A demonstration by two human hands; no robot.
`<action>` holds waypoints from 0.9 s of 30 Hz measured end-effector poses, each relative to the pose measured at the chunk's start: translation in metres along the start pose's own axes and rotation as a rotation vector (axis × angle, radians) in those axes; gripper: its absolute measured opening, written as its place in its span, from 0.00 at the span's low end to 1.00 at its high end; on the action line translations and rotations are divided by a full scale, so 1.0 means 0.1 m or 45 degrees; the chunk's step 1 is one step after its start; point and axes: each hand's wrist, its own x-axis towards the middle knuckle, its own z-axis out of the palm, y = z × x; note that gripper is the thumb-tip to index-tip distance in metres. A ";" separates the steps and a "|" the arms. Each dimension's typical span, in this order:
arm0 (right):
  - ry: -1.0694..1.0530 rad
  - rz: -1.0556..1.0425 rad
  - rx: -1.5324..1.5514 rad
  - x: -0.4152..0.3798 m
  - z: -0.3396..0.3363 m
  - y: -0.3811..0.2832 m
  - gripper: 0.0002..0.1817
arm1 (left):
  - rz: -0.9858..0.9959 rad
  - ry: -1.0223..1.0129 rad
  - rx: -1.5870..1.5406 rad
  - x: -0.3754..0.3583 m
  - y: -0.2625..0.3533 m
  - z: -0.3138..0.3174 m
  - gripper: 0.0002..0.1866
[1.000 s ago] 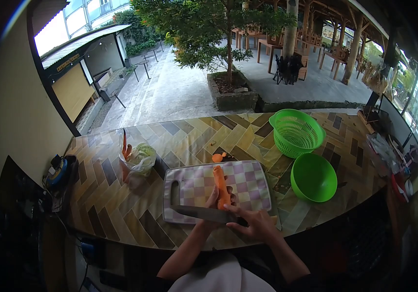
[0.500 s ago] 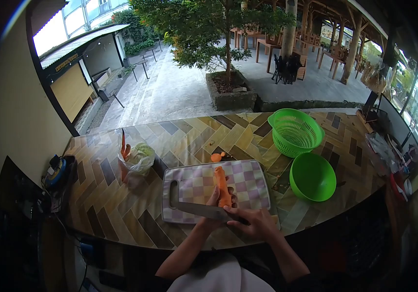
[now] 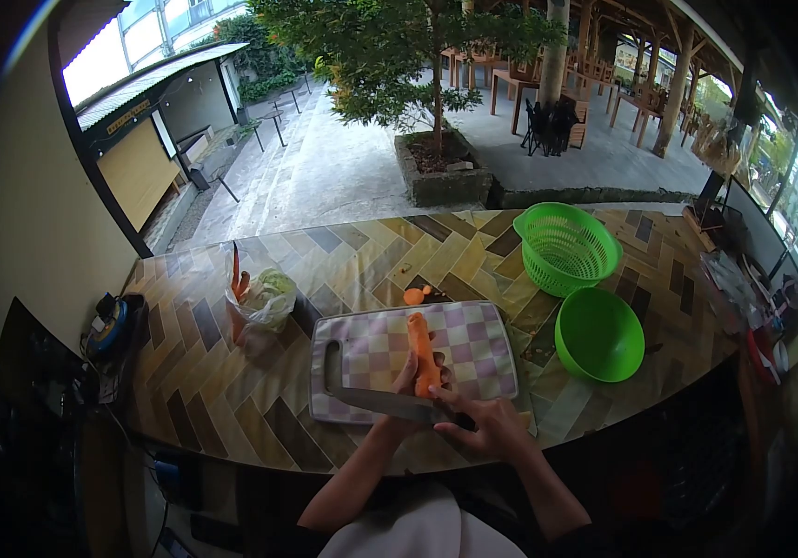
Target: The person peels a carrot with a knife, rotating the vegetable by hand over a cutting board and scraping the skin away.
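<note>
A long orange carrot [image 3: 420,346] is held in my left hand [image 3: 405,379], its far end pointing away from me over the checkered cutting board [image 3: 362,339]. My right hand [image 3: 490,426] grips the handle of a knife [image 3: 376,400]. The wide blade points left and lies across the near end of the carrot, over the board's front part. A fingertip of my right hand reaches the carrot's near end. Beyond the board's far edge lie cut carrot pieces [image 3: 414,296].
To the right stand a green colander [image 3: 566,251] and a green bowl [image 3: 599,335], close together. On the left sits a clear plastic bag [image 3: 267,312] with carrots and a pale green vegetable. Bags and utensils crowd the table's [image 3: 222,391] right end.
Both hands keep their hold on carrot and knife. The carrot and knife have shifted only very slightly, and the whole view has moved a little.
</note>
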 end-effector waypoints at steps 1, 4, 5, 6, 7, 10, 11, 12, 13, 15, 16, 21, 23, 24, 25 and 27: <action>-0.015 0.010 -0.003 0.00 -0.02 -0.01 0.32 | -0.002 -0.004 0.007 0.00 0.00 0.00 0.27; -0.036 0.022 -0.006 0.00 -0.05 -0.05 0.32 | -0.006 -0.050 -0.024 0.01 -0.01 -0.01 0.26; -0.027 0.017 -0.006 0.00 -0.05 -0.04 0.31 | -0.006 -0.051 -0.019 0.01 -0.01 -0.01 0.26; -0.017 0.013 -0.007 0.00 -0.05 -0.04 0.31 | -0.007 -0.053 -0.014 0.01 -0.01 0.00 0.26; -0.025 0.019 -0.006 0.00 -0.06 -0.05 0.31 | -0.008 -0.055 -0.008 0.01 -0.01 0.01 0.26; -0.042 0.012 0.003 0.01 -0.08 -0.07 0.30 | -0.013 -0.052 -0.024 0.01 -0.01 -0.01 0.26; -0.041 -0.005 0.011 0.01 -0.07 -0.05 0.30 | -0.014 -0.053 -0.024 0.01 -0.01 0.00 0.26; -0.040 -0.021 0.017 0.01 -0.05 -0.02 0.30 | -0.013 -0.054 -0.024 0.01 -0.01 0.00 0.26; -0.034 -0.028 0.007 0.01 -0.03 0.00 0.29 | -0.013 -0.055 -0.025 0.01 -0.01 0.01 0.27; -0.024 -0.041 -0.014 0.01 0.01 0.04 0.28 | -0.017 -0.067 0.006 0.01 -0.01 0.01 0.27; -0.021 -0.046 -0.023 0.01 0.01 0.05 0.27 | -0.020 -0.072 0.021 0.00 -0.01 0.02 0.27; 0.029 -0.091 -0.035 0.00 0.08 0.09 0.26 | -0.014 -0.012 0.034 0.00 -0.02 0.03 0.27; 0.030 -0.062 -0.035 0.02 0.03 0.01 0.26 | -0.012 -0.006 0.045 -0.01 -0.03 0.03 0.27; 0.032 -0.046 -0.038 0.03 0.00 -0.01 0.26 | -0.013 -0.002 0.043 -0.01 -0.02 0.03 0.27; 0.026 -0.055 -0.016 0.03 0.00 0.00 0.26 | -0.014 0.002 0.044 0.00 -0.02 0.04 0.27; 0.011 -0.078 0.031 0.03 0.00 0.06 0.25 | -0.013 -0.005 0.087 0.00 -0.03 0.02 0.29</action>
